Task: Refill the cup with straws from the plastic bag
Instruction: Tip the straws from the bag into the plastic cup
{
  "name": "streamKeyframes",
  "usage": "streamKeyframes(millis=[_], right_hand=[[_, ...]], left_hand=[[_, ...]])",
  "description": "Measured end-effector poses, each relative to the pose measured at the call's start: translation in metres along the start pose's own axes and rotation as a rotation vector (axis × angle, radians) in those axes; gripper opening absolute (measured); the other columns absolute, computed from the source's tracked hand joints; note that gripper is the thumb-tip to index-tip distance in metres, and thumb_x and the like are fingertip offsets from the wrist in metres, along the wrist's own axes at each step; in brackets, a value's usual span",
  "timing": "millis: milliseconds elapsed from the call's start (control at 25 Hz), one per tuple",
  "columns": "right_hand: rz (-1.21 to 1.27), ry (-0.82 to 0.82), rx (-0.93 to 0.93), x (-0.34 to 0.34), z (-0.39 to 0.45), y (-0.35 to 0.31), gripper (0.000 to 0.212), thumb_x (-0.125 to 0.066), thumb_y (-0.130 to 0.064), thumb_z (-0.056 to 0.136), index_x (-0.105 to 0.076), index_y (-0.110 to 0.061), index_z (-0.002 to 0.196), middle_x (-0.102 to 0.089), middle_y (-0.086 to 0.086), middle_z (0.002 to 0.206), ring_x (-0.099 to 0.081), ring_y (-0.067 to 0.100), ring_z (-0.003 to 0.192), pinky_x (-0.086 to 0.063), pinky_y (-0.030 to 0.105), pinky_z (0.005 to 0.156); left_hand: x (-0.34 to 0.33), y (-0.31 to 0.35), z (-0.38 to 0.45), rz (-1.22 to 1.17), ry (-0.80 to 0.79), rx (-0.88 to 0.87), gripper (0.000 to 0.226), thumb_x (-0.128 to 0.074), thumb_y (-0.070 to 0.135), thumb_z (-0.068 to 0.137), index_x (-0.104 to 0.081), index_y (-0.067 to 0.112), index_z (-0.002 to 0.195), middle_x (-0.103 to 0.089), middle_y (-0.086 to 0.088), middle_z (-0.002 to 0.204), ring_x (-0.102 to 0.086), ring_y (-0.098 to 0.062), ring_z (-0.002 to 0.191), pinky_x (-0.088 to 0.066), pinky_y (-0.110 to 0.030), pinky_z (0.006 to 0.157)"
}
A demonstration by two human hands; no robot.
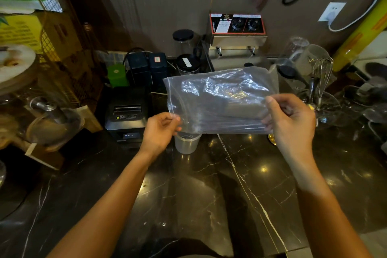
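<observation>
Bag [219,98] clear, crinkled, perhaps dark-strawed

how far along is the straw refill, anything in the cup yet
Early stage. Done: the plastic bag is lifted off the counter. In hand: the left hand and right hand pinch its two ends above the cup. Left: the cup looks empty, so the dark straws still need moving.

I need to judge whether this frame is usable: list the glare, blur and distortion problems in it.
Head view: wide-angle bending curves the wall and shelving at the edges; ceiling lights glare as bright spots on the dark marble counter; the plastic bag, pinched by the left hand and right hand, shines with crinkled highlights that hide its contents; the cup beneath stays readable; the left-side clutter is soft.
</observation>
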State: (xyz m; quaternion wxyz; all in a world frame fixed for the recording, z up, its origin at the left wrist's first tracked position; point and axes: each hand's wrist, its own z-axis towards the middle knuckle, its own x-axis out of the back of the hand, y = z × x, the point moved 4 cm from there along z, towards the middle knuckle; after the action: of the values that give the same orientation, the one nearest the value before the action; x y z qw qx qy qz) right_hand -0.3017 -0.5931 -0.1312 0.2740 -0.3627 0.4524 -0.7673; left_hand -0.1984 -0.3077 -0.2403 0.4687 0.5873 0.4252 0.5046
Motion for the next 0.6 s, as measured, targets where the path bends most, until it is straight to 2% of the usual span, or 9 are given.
streamKeyframes(millis=[160,280,400,480,600], right_hand=[[-0.085,-0.048,0.029,-0.016,0.020,-0.013,0.005,-0.069,-0.023,0.101,-0.072,-0.021,0.098,-0.071,0.006,0.071,-0.066,0.012,0.055,-0.060,0.037,0.060],[-0.135,-0.086,0.054,-0.025,0.029,-0.023,0.005,-0.068,-0.027,0.101,-0.073,-0.026,0.100,-0.070,-0.002,0.072,-0.065,0.006,0.055,-0.061,0.038,0.064],[-0.184,-0.118,0.082,-0.035,0.040,-0.034,0.008,-0.068,-0.028,0.101,-0.075,-0.024,0.101,-0.070,-0.004,0.069,-0.066,0.009,0.053,-0.063,0.041,0.067],[-0.212,-0.134,0.096,-0.043,0.047,-0.040,0.008,-0.068,-0.028,0.101,-0.076,-0.026,0.098,-0.071,-0.007,0.068,-0.066,0.006,0.050,-0.062,0.039,0.066],[-0.228,-0.161,0.125,-0.051,0.051,-0.046,0.009,-0.068,-0.027,0.101,-0.074,-0.029,0.095,-0.069,-0.012,0.071,-0.066,0.000,0.049,-0.056,0.028,0.065]], left_hand=[[-0.003,-0.022,-0.004,-0.019,0.002,0.068,0.011,-0.065,0.015,0.099,-0.074,0.013,0.093,-0.078,-0.013,0.091,-0.072,-0.013,0.078,-0.059,-0.020,0.069],[-0.005,-0.031,-0.007,-0.045,-0.003,0.101,0.015,-0.066,0.018,0.099,-0.075,0.017,0.087,-0.077,-0.004,0.082,-0.072,-0.010,0.076,-0.055,-0.019,0.067],[-0.006,-0.033,-0.005,-0.075,-0.003,0.141,0.016,-0.066,0.019,0.100,-0.077,0.013,0.089,-0.078,-0.004,0.085,-0.073,-0.009,0.078,-0.057,-0.019,0.069],[-0.005,-0.036,-0.004,-0.108,-0.005,0.166,0.015,-0.066,0.019,0.099,-0.077,0.014,0.091,-0.079,-0.003,0.087,-0.074,-0.009,0.080,-0.058,-0.021,0.072],[-0.006,-0.040,-0.005,-0.134,-0.020,0.201,0.015,-0.066,0.018,0.100,-0.077,0.009,0.097,-0.080,-0.006,0.093,-0.075,-0.011,0.083,-0.058,-0.024,0.074]])
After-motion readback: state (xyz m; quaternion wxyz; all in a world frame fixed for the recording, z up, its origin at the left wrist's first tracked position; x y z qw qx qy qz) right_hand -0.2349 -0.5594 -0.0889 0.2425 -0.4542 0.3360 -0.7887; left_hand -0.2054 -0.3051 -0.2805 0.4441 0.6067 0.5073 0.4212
